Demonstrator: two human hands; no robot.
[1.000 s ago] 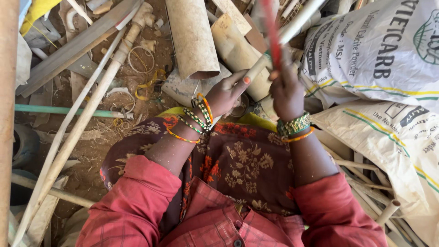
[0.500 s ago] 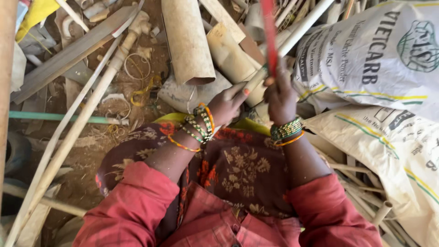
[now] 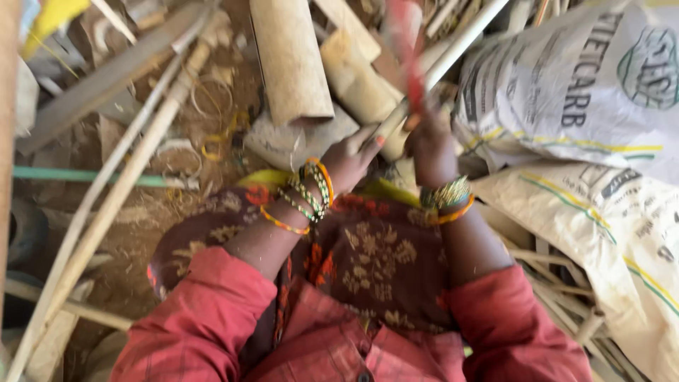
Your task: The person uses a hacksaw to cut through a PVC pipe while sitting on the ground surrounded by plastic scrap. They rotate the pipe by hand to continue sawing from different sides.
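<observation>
Dusty ground strewn with cut plastic pipes [image 3: 290, 64] and printed woven sacks [image 3: 566, 92] lies before you. Your left hand [image 3: 350, 159] wraps around a thin pale pipe [image 3: 453, 53] above your lap, while your right hand [image 3: 428, 145] clenches a blurred red tool [image 3: 410, 64] against it.

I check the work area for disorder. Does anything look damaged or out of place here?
Yes. Cut pipe pieces and long thin pipes lie scattered on the dirt in all directions; the left hand steadies one.
</observation>
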